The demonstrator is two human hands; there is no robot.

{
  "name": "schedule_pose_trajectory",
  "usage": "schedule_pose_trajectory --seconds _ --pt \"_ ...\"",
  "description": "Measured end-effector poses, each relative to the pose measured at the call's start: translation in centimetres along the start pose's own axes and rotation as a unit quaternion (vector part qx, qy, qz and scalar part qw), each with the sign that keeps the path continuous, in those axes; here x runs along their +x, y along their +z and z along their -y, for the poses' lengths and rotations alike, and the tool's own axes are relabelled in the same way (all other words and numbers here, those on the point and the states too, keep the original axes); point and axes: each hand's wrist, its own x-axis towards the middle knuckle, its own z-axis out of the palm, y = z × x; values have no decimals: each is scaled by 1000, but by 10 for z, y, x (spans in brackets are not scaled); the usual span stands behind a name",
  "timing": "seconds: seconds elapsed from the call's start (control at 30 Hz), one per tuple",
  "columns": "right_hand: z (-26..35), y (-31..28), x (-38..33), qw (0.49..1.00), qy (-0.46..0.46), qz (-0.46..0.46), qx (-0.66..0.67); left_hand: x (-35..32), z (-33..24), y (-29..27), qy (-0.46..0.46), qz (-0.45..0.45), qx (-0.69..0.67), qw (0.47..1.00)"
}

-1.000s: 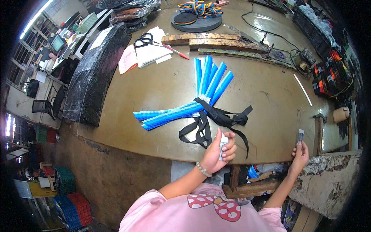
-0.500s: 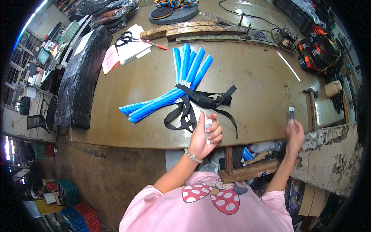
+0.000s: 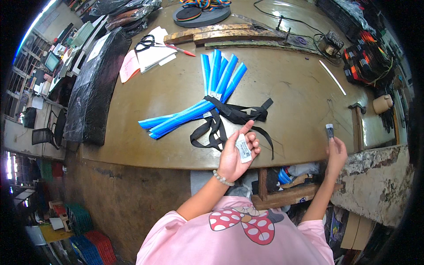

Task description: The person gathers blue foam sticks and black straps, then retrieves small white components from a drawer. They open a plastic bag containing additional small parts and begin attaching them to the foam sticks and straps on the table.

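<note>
White tag (image 3: 243,149) upright in left hand (image 3: 237,152), fingers clamped; right hand (image 3: 336,152) pinching small dark object (image 3: 329,130), possibly lighter.

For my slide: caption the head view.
Left hand holds a white tag, right hand a small grey piece, beside blue strips and black straps.

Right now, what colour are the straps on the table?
Blue straps and black straps, clearest in the head view.
</note>
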Motion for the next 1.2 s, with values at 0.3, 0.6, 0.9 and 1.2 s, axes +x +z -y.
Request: schedule_pose_trajectory --seconds 0.3,0.6,0.9,1.2 --pt "-15 15 -10 958 -215 -66 -179 -1 1 -3 -6 40 26 999" --pt "18 9 2 950 -213 100 -207 1 -3 2 -29 -6 23 999" --pt "23 -1 -12 946 -154 170 -231 -5 -8 -6 -32 69 -30 997" --pt "11 -89 -45 858 -188 251 -408 -53 29 17 -20 142 669 730"
